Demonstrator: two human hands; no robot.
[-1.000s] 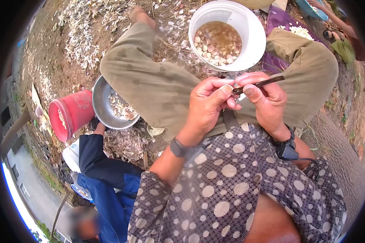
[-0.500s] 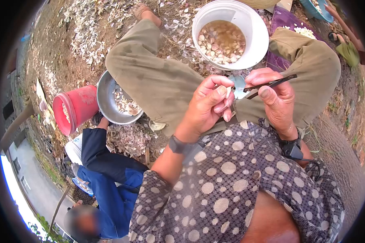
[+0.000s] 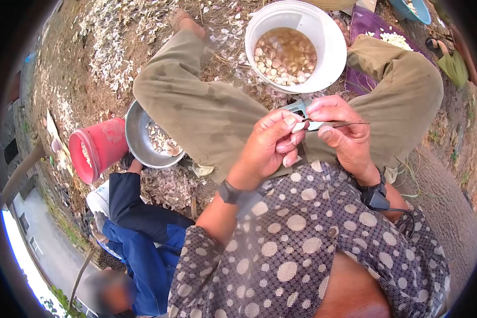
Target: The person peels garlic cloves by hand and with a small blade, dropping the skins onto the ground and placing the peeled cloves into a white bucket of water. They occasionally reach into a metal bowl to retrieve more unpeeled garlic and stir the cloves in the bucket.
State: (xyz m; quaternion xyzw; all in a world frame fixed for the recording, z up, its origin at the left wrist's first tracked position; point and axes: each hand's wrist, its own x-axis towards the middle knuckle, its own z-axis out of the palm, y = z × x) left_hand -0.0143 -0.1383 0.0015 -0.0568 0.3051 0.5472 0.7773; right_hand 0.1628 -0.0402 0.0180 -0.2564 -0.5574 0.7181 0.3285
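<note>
My left hand (image 3: 273, 140) pinches a small pale garlic clove (image 3: 300, 126) between thumb and fingertips. My right hand (image 3: 342, 130) is closed around a thin dark knife (image 3: 351, 123), seen nearly edge-on, its front end touching or right beside the clove. Both hands are close together above my lap. Behind the fingertips shows a pale blue-grey object (image 3: 297, 107), mostly covered, whose kind I cannot make out. Just beyond the hands stands a white bucket (image 3: 331, 58) holding brownish water and many garlic cloves (image 3: 285, 69).
On the left are a metal basin (image 3: 135, 139) with cloves and a tipped red bucket (image 3: 107, 143). A person in blue (image 3: 148, 254) sits at lower left. Peeled cloves (image 3: 395, 40) lie on purple cloth (image 3: 359, 79); a blue basin (image 3: 416, 13) is behind. Garlic skins litter the ground.
My right hand has turned the knife from a raised slant to nearly level and brought it in to the clove. My left hand keeps its pinch, with the hands now closer together.
</note>
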